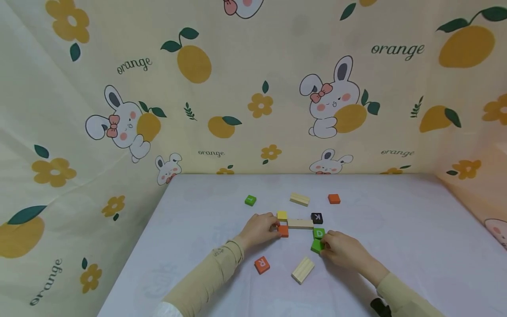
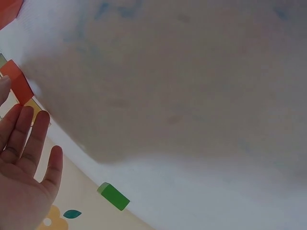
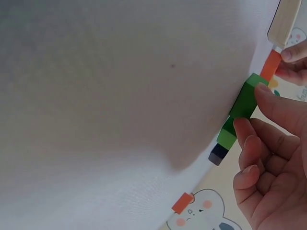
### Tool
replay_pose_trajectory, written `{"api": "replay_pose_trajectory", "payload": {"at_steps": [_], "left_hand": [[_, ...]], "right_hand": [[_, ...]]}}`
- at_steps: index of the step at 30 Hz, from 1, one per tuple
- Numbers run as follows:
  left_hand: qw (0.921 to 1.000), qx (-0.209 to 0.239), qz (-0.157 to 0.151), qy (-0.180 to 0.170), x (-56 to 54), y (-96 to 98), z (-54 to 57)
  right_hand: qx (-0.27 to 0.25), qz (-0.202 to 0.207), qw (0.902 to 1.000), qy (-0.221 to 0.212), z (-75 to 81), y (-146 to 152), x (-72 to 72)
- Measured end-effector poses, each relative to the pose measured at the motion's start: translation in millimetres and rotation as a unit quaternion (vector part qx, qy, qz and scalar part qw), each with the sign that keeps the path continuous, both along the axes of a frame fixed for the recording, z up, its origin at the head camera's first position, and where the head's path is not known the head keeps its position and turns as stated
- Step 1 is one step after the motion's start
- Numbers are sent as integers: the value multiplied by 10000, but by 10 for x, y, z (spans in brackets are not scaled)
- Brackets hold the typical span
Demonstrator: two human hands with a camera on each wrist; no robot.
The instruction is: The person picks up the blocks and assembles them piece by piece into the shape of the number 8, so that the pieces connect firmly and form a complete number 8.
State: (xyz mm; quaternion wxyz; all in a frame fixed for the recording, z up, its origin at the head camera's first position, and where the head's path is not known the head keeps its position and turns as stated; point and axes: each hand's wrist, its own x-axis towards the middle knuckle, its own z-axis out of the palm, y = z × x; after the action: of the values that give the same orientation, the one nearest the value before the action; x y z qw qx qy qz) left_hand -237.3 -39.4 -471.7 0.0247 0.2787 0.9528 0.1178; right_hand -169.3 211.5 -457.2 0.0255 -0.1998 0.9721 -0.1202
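A pale wooden plank (image 1: 300, 224) lies crosswise at mid-table, with a yellow block (image 1: 282, 215) and an orange block (image 1: 283, 231) at its left end. At its right end are a black block (image 1: 317, 218) marked K and a green block (image 1: 318, 233) marked D. My left hand (image 1: 259, 230) pinches the orange block between thumb and fingers, also seen in the left wrist view beside the orange block (image 2: 17, 81). My right hand (image 1: 343, 249) pinches a second green block (image 1: 317, 246), just nearer than the D block; its thumb lies on that green block (image 3: 245, 98) in the right wrist view.
Nearer on the white table (image 1: 190, 220) lie an orange block (image 1: 262, 265) marked R and a tilted wooden plank (image 1: 303, 270). Toward the back are a green block (image 1: 250, 200), another plank (image 1: 299, 199) and an orange block (image 1: 334, 199). A printed cloth (image 1: 237, 97) hangs behind.
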Motion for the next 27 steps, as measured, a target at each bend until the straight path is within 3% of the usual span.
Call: {"api": "replay_pose_trajectory", "payload": {"at_steps": [13, 20, 27], "left_hand": [[9992, 59, -181, 352, 32, -38, 3], [9993, 271, -229, 119, 194, -169, 147], [9993, -32, -347, -115, 414, -315, 180]], "right_hand": [[12, -54, 9999, 114, -7, -25, 12], [-45, -89, 9999, 122, -19, -31, 13], [-54, -75, 9999, 74, -23, -9, 10]]}}
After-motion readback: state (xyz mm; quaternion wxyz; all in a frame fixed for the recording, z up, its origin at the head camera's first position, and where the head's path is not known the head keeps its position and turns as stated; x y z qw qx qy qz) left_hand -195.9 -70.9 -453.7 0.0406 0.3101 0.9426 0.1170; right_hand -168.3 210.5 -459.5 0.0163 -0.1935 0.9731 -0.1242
